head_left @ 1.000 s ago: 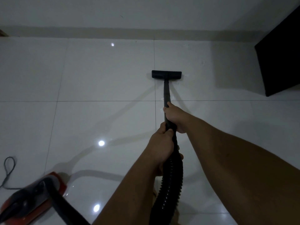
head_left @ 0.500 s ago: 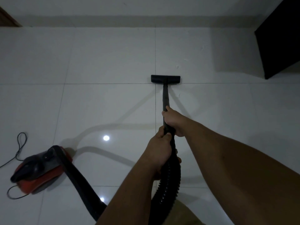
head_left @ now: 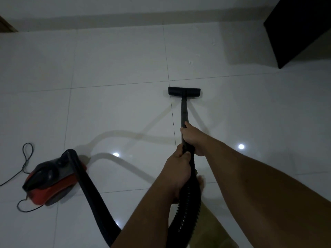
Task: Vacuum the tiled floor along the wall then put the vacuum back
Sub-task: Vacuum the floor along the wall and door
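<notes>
1. In the head view, a black vacuum wand is held by 2 hands and is angled forward and down over a glossy white tiled floor.
2. The wand is gripped by the right hand at the forward position, with the fingers curled round the tube.
3. Just behind it, the ribbed black hose is grasped at its upper end by the left hand, the thumb being laid along the top.
4. The flat black floor nozzle is seen resting on the tiles, just below a grout line and just right of another, well short of the wall.
5. A grey skirting strip is seen along the foot of that wall.
6. The red and black vacuum body is placed on the floor at the lower left, well apart from the nozzle; the hose is run from its top down towards the bottom edge of the view.
7. A thin black power cord is looped on the tiles beside the body.
8. A dark piece of furniture is seen at the upper right, and a brown edge at the upper left.
9. Bright light spots are reflected on the tiles.
</notes>
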